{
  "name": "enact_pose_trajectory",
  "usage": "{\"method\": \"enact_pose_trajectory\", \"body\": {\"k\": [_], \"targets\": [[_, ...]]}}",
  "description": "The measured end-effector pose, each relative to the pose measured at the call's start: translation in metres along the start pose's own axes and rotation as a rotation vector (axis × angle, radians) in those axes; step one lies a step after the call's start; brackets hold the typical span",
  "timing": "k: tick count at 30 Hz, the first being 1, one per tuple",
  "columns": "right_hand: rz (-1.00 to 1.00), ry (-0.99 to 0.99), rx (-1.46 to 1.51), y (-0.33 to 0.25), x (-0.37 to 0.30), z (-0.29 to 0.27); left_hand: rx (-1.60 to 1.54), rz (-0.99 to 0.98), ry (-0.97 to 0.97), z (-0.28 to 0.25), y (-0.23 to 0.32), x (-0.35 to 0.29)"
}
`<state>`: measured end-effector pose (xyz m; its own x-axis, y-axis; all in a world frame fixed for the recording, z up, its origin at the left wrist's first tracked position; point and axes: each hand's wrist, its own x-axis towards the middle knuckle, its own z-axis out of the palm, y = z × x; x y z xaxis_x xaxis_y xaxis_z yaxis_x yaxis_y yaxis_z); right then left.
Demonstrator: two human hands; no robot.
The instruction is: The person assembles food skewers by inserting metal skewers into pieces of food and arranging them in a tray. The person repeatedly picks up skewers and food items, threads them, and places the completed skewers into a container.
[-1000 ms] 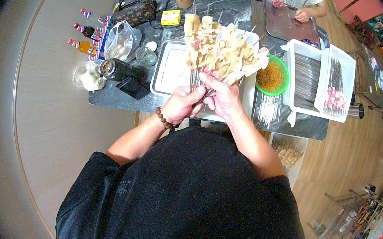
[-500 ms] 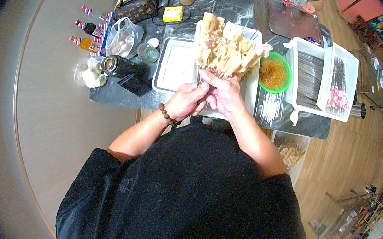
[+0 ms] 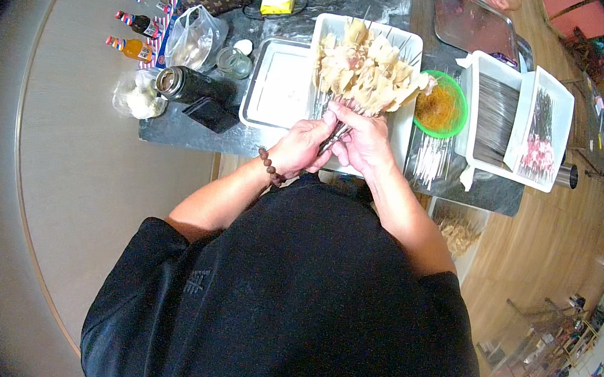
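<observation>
A thick bundle of skewers (image 3: 337,136) is gripped between my two hands. Pale yellow folded pieces, looking like tofu skin (image 3: 363,71), are threaded on the far ends and fan out over a white plastic tub (image 3: 403,132). My left hand (image 3: 303,145), with a brown bead bracelet at its wrist, is closed round the lower sticks. From the other side my right hand (image 3: 365,142) wraps them, its thumb lying across just below the food. The palms hide part of the sticks.
Left of the tub lies a white tray (image 3: 252,94); further left stand a dark flask (image 3: 178,84), a glass jar (image 3: 234,64) and bottles (image 3: 136,49). To the right are a green bowl (image 3: 463,122) of noodle-like strands and white bins (image 3: 467,153) of skewers. Another person's hands (image 3: 500,1) show beyond.
The bundle's threaded end has sunk lower toward the tub and leans more to the right. More bare stick now shows between my hands. The whole view has shifted slightly.
</observation>
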<state>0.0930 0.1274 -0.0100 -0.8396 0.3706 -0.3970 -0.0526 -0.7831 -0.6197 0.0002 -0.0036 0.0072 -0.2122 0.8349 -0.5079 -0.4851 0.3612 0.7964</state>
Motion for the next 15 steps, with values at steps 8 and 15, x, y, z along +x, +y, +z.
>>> {"method": "enact_pose_trajectory", "body": {"k": [8, 15], "targets": [[0.084, -0.023, 0.048, 0.004, 0.000, -0.019, -0.017, -0.051, 0.005, -0.001, -0.017, 0.009], [0.044, 0.081, 0.023, 0.009, 0.005, -0.040, -0.164, -0.016, 0.108, 0.003, -0.019, 0.024]]}}
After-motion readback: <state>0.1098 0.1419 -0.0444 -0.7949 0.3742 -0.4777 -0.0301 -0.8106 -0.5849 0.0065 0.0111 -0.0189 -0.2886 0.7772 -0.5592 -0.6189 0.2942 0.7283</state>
